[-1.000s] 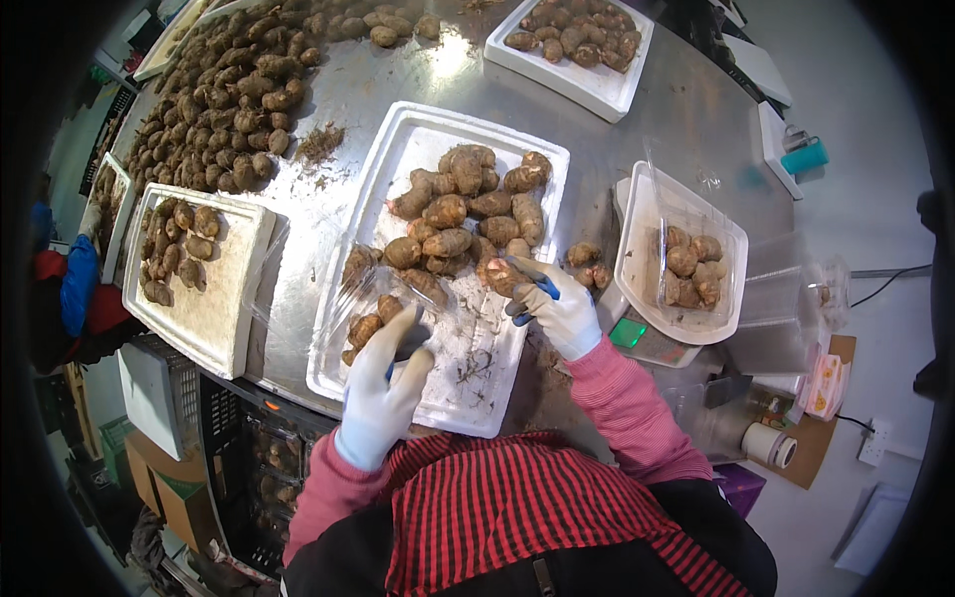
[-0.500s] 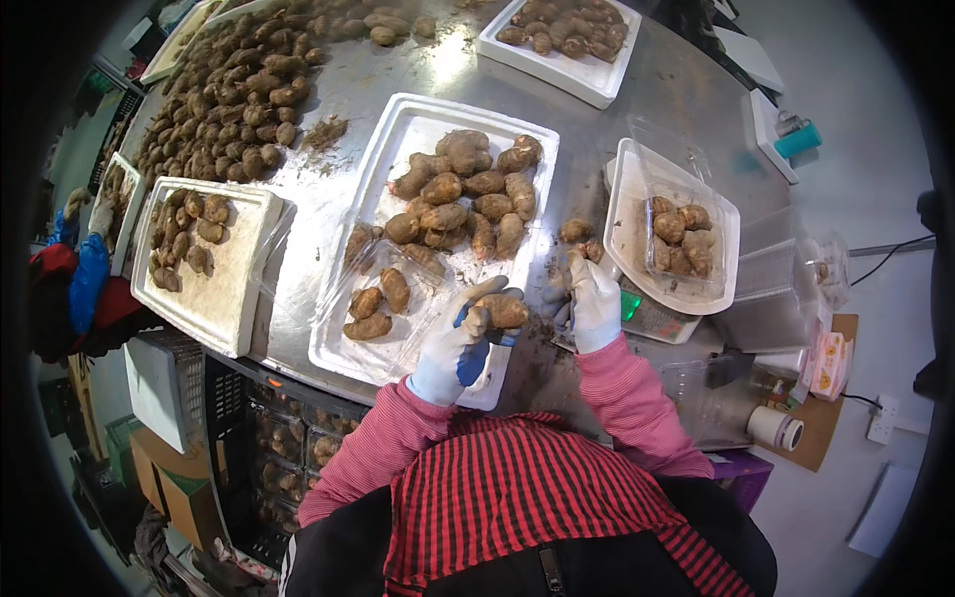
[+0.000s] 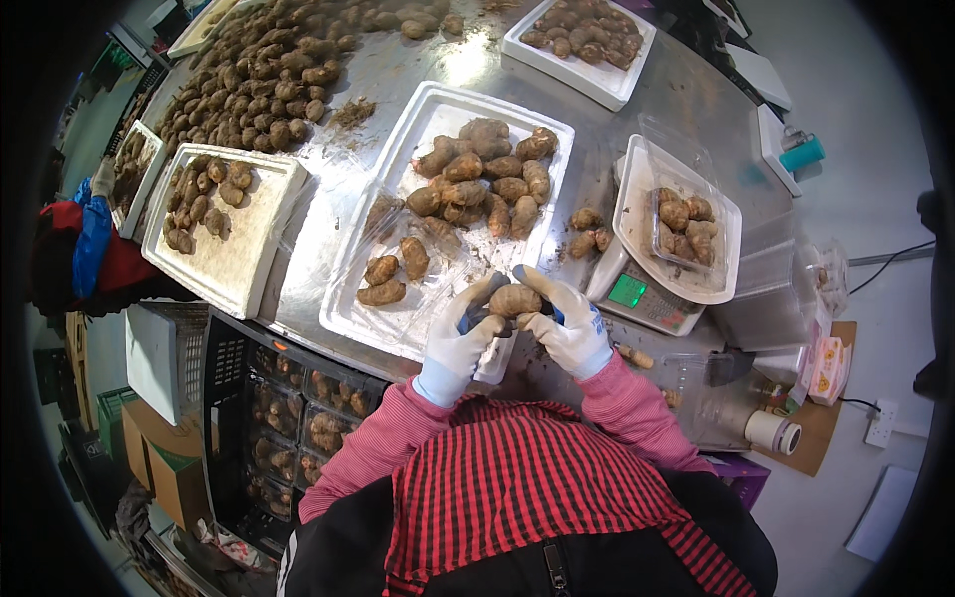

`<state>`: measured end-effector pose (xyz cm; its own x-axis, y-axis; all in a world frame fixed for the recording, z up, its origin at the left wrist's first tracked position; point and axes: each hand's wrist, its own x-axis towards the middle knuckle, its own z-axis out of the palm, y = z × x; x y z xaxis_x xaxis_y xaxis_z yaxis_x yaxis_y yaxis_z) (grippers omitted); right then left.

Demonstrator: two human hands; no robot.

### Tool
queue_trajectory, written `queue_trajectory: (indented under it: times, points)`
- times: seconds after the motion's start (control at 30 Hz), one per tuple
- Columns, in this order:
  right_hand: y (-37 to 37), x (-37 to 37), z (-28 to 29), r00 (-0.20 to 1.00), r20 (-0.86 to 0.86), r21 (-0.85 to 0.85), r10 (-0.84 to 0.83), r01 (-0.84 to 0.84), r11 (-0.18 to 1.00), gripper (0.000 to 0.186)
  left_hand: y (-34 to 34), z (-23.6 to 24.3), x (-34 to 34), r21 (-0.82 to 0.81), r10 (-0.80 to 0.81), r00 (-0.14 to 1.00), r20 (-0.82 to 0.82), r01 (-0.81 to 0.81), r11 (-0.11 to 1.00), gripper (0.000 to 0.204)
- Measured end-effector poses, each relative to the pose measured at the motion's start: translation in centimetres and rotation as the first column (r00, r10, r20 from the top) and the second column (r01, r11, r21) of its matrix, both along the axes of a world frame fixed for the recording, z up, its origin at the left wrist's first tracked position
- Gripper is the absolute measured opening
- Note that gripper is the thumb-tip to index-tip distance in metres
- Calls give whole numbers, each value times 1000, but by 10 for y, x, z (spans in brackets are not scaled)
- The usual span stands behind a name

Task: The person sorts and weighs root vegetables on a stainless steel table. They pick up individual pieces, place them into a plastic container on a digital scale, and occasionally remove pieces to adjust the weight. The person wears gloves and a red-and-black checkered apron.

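Note:
My left hand [image 3: 460, 336], in a white glove with blue-grey fingertips, grips one end of a brown taro [image 3: 514, 300]. The matching gloved right hand [image 3: 569, 323] closes its thumb and fingers on the other end. The taro lies level between them, above the near edge of a large white foam tray [image 3: 348, 224]. Many taros [image 3: 464, 167] are heaped in that tray. A clear plastic box [image 3: 428, 289] with a few taros inside sits at its near left. Beyond my right hand stands a scale [image 3: 637, 292] with a lit green display.
On the scale rests a white tray [image 3: 625, 214] holding another clear box [image 3: 708, 251] of taros. Several loose taros [image 3: 587, 231] lie beside it. A big taro pile [image 3: 249, 99] covers the far left. A co-worker's blue sleeve [image 3: 92, 239] shows at left. A black crate [image 3: 224, 418] stands below the table edge.
My right hand has come left from beside the scale and now holds the taro together with my left hand. The scale's display, partly hidden before, is uncovered. The whole view has shifted slightly.

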<state>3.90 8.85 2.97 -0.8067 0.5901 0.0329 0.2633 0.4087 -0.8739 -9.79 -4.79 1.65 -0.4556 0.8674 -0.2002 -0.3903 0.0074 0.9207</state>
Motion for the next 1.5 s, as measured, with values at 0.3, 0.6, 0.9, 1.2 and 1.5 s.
queue_trajectory:
  times: [0.3, 0.6, 0.9, 1.2, 1.5]
  points:
    - [-10, 12, 10, 970, -160, -229, -182, 143, 963, 28, 1, -10, 6, 153, -59, 984, 166, 33, 988, 59]
    - [-10, 25, 28, 946, -219, 23, -238, 249, 968, 34, 12, -17, 30, 234, -176, 825, 537, 55, 971, 70]
    - [-1, 30, 15, 954, -119, -105, -277, 265, 959, 16, 6, -22, 52, 240, -187, 871, 454, 83, 967, 70]
    - [-2, 43, -10, 968, -151, -490, -200, 102, 865, 31, -6, -15, 44, 158, -97, 957, 275, 54, 986, 61]
    - [-24, 74, 7, 930, -83, -130, -357, 345, 930, 21, 8, 4, 71, 92, -99, 895, -435, 153, 984, 51]
